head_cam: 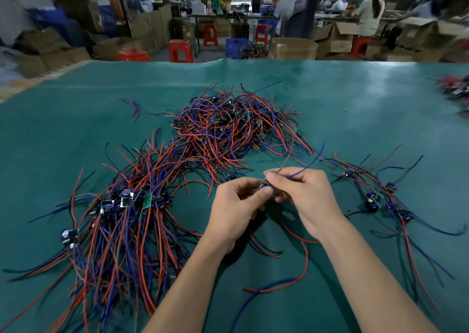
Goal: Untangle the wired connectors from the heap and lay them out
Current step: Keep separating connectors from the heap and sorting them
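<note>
Wired connector [266, 184], a small blue-and-black block with red, blue and black leads, sits pinched between my two hands, raised just above the green-covered counter [355, 99] and on the near side of the big tangled heap of red, blue and black wires [228, 127]. My left hand [234, 212] curls in from the left, thumb and forefinger closed on the block's left side. My right hand [304, 200] comes in from the right, its fingers curled and its grip narrowed to a pinch on the block's right end and the leads rising there; how much of the block it holds I cannot tell, since my fingers cover most of it.

Its long axis, as far as the little showing lets me judge, runs roughly left to right between my two grips. One thin blue lead [314, 159] leaves the top of my right hand and arcs up and away toward the right edge of the heap. Red and black leads fall from under my hands toward me, one red wire [305, 256] curving down between my forearms.

Left of the heap and nearer me lies a spread bundle of connectors with long wires [121, 221], leads running toward me. Right of the heap, a looser row of blue connectors [375, 198] trails across the counter.
</note>
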Motion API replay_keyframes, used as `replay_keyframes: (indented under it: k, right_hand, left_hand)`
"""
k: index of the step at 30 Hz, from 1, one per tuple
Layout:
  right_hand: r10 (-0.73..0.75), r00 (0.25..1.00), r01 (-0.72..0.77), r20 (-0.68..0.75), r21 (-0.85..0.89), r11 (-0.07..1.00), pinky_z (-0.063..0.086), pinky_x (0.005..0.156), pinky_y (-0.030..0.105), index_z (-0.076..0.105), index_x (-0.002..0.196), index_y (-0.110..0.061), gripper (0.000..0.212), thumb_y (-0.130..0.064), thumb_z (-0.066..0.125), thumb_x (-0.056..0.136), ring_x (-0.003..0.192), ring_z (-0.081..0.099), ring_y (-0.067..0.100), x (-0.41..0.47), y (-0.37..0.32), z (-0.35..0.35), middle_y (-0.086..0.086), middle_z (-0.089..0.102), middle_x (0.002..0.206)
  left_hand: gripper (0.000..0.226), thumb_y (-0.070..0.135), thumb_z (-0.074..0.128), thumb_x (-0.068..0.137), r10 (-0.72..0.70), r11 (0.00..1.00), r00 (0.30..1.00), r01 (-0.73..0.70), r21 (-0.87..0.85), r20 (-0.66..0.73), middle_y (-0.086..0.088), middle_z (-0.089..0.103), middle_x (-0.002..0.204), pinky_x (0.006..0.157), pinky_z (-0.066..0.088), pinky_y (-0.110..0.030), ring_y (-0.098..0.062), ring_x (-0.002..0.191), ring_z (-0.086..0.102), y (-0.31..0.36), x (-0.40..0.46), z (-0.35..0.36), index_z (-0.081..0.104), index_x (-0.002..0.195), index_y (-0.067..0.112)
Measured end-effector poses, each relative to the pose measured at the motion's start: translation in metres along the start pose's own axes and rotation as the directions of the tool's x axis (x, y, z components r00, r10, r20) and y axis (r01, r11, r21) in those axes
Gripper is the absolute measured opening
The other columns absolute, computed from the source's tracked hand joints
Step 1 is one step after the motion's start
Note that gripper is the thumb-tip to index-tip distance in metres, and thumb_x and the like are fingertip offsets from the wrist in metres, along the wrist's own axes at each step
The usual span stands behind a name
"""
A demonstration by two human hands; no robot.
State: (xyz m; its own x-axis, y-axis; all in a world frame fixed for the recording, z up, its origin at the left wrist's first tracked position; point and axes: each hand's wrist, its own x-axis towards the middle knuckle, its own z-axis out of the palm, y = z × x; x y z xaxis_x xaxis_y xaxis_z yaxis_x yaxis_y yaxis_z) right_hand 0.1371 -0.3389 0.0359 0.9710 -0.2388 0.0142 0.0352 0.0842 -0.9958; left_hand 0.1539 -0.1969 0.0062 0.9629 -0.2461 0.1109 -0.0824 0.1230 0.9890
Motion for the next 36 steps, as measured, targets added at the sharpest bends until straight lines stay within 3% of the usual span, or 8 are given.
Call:
replay_keyframes:
  k: [11, 14, 17, 22, 25, 29, 33, 36]
  right_hand:
    - [-0.022, 0.997, 0.024, -0.076, 0.027, 0.999, 0.052, 0.056, 0.021, 0.076, 0.084, -0.012, 0.015, 0.004, 0.077, 0.083, 0.065, 0.065, 0.012, 0.004, -0.001, -0.015, 0.005, 0.071, 0.072]
    - [0.059, 0.997, -0.051, -0.049, 0.152, 0.987, 0.053, 0.057, 0.02, 0.075, 0.094, -0.007, 0.018, 0.005, 0.076, 0.081, 0.068, 0.066, 0.013, 0.004, -0.002, -0.013, 0.006, 0.07, 0.076]
    - [0.148, 0.988, -0.156, 0.051, 0.264, 0.952, 0.055, 0.059, 0.02, 0.08, 0.081, -0.008, 0.012, -0.006, 0.079, 0.07, 0.068, 0.069, 0.013, 0.003, -0.001, -0.01, 0.006, 0.074, 0.08]
    - [0.123, 0.988, -0.135, 0.098, 0.132, 0.982, 0.053, 0.058, 0.02, 0.082, 0.074, -0.011, 0.011, -0.019, 0.082, 0.067, 0.072, 0.067, 0.011, 0.004, 0.0, -0.014, 0.005, 0.075, 0.084]
    - [-0.092, 0.995, 0.081, -0.043, -0.205, 0.975, 0.051, 0.057, 0.024, 0.081, 0.077, -0.017, 0.006, -0.014, 0.082, 0.081, 0.07, 0.063, 0.008, 0.009, 0.005, -0.019, -0.003, 0.074, 0.076]
    - [-0.314, 0.915, 0.199, -0.253, -0.395, 0.897, 0.058, 0.073, 0.044, 0.077, 0.072, -0.024, 0.011, -0.03, 0.079, 0.081, 0.065, 0.062, 0.008, 0.017, 0.007, -0.034, -0.01, 0.074, 0.071]
    - [-0.462, 0.785, 0.238, -0.412, -0.489, 0.839, 0.057, 0.077, 0.046, 0.08, 0.084, -0.024, 0.024, -0.045, 0.07, 0.079, 0.07, 0.065, 0.012, 0.024, 0.005, -0.057, -0.005, 0.075, 0.079]
    - [-0.5, 0.655, 0.266, -0.567, -0.446, 0.855, 0.057, 0.079, 0.048, 0.079, 0.089, -0.022, 0.023, -0.041, 0.069, 0.082, 0.072, 0.066, 0.015, 0.028, 0.003, -0.069, -0.001, 0.074, 0.082]
  left_hand:
    - [0.016, 0.004, 0.059, 0.098, -0.062, 0.998, 0.997, 0.063, -0.01, 0.054, -0.004, 0.073, 0.071, 0.045, 0.041, -0.017, -0.007, 0.051, 0.058, 0.002, -0.002, 0.003, 0.069, 0.088, 0.011]
    - [0.014, 0.008, 0.063, 0.096, -0.045, 0.999, 0.998, 0.044, 0.005, 0.044, -0.004, 0.071, 0.068, 0.044, 0.039, -0.017, -0.008, 0.05, 0.056, 0.003, -0.003, 0.002, 0.07, 0.085, 0.011]
    - [0.013, 0.009, 0.065, 0.095, -0.026, 0.999, 0.999, 0.025, 0.031, 0.038, -0.001, 0.069, 0.065, 0.044, 0.039, -0.016, -0.006, 0.049, 0.055, 0.004, -0.004, 0.003, 0.071, 0.084, 0.011]
    - [0.013, 0.011, 0.066, 0.095, -0.053, 0.998, 0.998, 0.052, 0.041, 0.031, 0.0, 0.068, 0.065, 0.046, 0.039, -0.015, -0.007, 0.049, 0.052, 0.004, -0.003, 0.001, 0.072, 0.084, 0.013]
    - [0.017, 0.011, 0.063, 0.097, -0.066, 0.994, 0.996, 0.06, 0.086, 0.065, 0.0, 0.067, 0.065, 0.047, 0.039, -0.015, -0.007, 0.05, 0.049, 0.004, -0.003, 0.002, 0.069, 0.082, 0.016]
    - [0.016, 0.008, 0.062, 0.097, -0.062, 0.993, 0.993, 0.051, 0.106, 0.098, -0.003, 0.067, 0.067, 0.048, 0.038, -0.013, -0.007, 0.049, 0.047, 0.005, -0.004, 0.001, 0.067, 0.083, 0.014]
    - [0.015, 0.007, 0.062, 0.097, -0.048, 0.99, 0.992, 0.032, 0.137, 0.118, -0.004, 0.068, 0.068, 0.049, 0.037, -0.014, -0.007, 0.048, 0.046, 0.006, -0.004, 0.002, 0.066, 0.083, 0.013]
    - [0.016, 0.007, 0.061, 0.097, -0.049, 0.99, 0.992, 0.033, 0.14, 0.114, -0.004, 0.068, 0.068, 0.049, 0.038, -0.014, -0.007, 0.048, 0.047, 0.006, -0.004, 0.002, 0.066, 0.083, 0.013]
